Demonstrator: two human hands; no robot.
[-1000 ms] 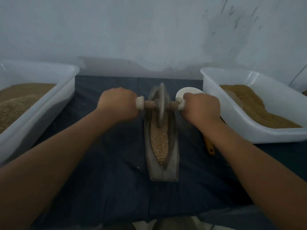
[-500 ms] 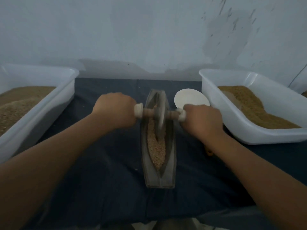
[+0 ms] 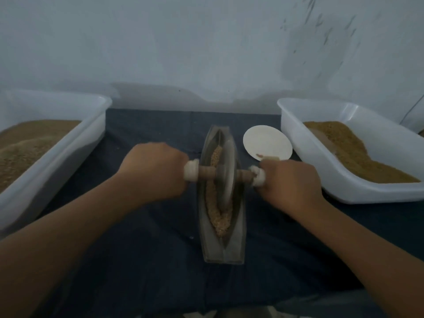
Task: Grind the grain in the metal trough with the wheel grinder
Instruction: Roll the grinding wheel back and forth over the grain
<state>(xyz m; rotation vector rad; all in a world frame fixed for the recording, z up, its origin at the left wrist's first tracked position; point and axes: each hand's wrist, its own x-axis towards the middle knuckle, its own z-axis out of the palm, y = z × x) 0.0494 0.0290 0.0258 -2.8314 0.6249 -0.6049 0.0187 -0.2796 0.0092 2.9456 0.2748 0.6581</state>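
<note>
Centre frame: metal trough [image 3: 223,255] lies lengthwise on the dark-covered table [image 3: 149,260], with grain [image 3: 220,222] along its channel. Wheel grinder [image 3: 226,177] stands upright in the trough, about mid-length. Left hand [image 3: 153,173] grips the left axle handle, right hand [image 3: 291,182] the right one. White plate [image 3: 266,143] sits just right of the trough's far end.

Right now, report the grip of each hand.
Left hand: closed round one handle of the wheel grinder.
Right hand: closed round the other handle.

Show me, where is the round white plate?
In the head view, the round white plate lies on the dark cloth right of the grey metal trough, just beyond the right hand, beside the right white plastic tub.
</note>
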